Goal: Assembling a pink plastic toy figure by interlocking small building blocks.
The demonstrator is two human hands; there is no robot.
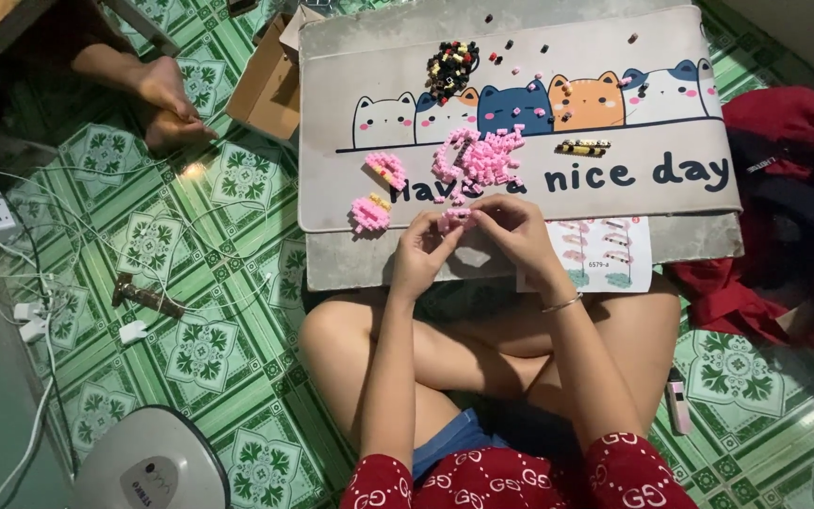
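Both forearms extended away from the body over crossed legs, wrists meeting at the near edge of the desk mat [520, 203]. The left hand [419, 253] was angled inward, fingertips bunched and pinching the left end of a small pink brick assembly [455, 218]. The right hand [517, 233] curled over from the right, its fingers pressed together on the same assembly; a thin bangle [562, 303] circled that wrist. The assembly sat just above the mat, between both hands.

Just beyond lay a loose pile of pink bricks [480, 156], knobbly and irregular. Two finished pink-and-yellow sub-assemblies [376, 193] rested to the left. A heap of black bricks [450, 68] lay at the far edge, and a short black-and-yellow strip [583, 147] to the right. A printed instruction sheet [605, 253] protruded from under the mat's near right edge. The floor was glossy green patterned tile [200, 236].
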